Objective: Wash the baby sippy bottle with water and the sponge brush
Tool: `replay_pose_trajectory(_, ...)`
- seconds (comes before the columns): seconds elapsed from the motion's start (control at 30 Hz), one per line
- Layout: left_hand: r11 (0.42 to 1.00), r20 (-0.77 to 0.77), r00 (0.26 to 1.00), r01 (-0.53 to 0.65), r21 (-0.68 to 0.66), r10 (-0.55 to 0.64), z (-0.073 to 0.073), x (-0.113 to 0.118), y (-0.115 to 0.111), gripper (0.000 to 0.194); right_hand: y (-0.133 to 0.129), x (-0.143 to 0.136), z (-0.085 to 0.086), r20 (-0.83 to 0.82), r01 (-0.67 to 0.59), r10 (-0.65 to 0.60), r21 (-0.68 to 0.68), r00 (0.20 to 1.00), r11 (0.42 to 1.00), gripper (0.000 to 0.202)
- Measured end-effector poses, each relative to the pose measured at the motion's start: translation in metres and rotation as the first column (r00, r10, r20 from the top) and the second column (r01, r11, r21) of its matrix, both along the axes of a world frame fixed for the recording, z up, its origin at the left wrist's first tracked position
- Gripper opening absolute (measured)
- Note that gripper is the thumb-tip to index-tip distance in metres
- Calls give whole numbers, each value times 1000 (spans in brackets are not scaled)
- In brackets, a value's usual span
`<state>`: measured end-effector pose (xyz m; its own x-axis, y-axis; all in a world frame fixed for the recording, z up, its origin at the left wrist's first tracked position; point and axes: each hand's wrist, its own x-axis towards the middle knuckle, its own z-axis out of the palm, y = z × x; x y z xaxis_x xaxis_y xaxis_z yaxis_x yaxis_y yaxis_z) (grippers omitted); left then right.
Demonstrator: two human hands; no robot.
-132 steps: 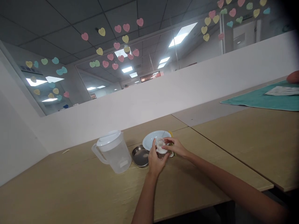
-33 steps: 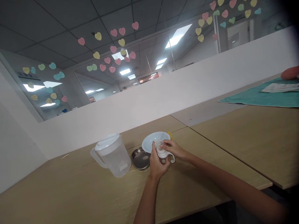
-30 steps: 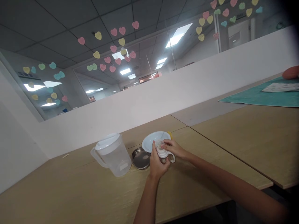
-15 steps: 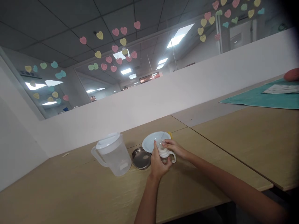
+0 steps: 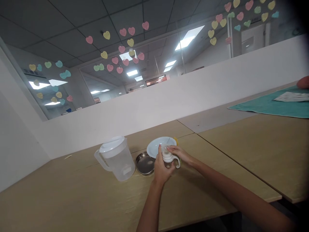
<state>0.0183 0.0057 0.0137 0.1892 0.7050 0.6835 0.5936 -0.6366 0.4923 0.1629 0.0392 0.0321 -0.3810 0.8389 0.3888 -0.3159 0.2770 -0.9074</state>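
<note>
A baby bottle [image 5: 168,158] with a white collar and a curved white handle is upright between my hands, just in front of the bowl. My left hand [image 5: 162,167] wraps round its left side, with the thumb and fingers closed on it. The fingers of my right hand [image 5: 180,152] close on the clear dome-shaped cap [image 5: 165,148] at the top. The cap sits over the collar; whether it is loose I cannot tell. Part of the bottle's body is hidden behind my left hand.
A pale blue bowl [image 5: 154,146] stands behind my hands, with something yellow [image 5: 176,141] at its right edge. Left of them are a round metal dish [image 5: 144,164] and a lidded clear plastic pitcher [image 5: 120,162]. A teal cloth [image 5: 263,101] lies far right on the table.
The view has shifted slightly. Both hands keep their hold on the bottle and its cap, with hardly any visible movement; the other things on the table stay where they were.
</note>
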Motion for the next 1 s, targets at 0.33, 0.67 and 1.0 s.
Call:
replay_pose_trajectory(0.33, 999, 38, 999, 14, -44, -12, 0, -2, -1, 89, -9, 2, 5, -45, -30, 29, -25, 999, 999, 49)
replay_pose_trajectory(0.67, 996, -13, 998, -59, -71, 58, -2, -2, -2, 95, -4, 4, 1, -170, -6, -10, -93, 985, 996, 47)
replay_pose_trajectory(1.0, 999, -69, 996, -47, -4, 47, -3, -5, 0, 83, 23, 12, -11, -305, 238, -316, -267, 898, 934, 36)
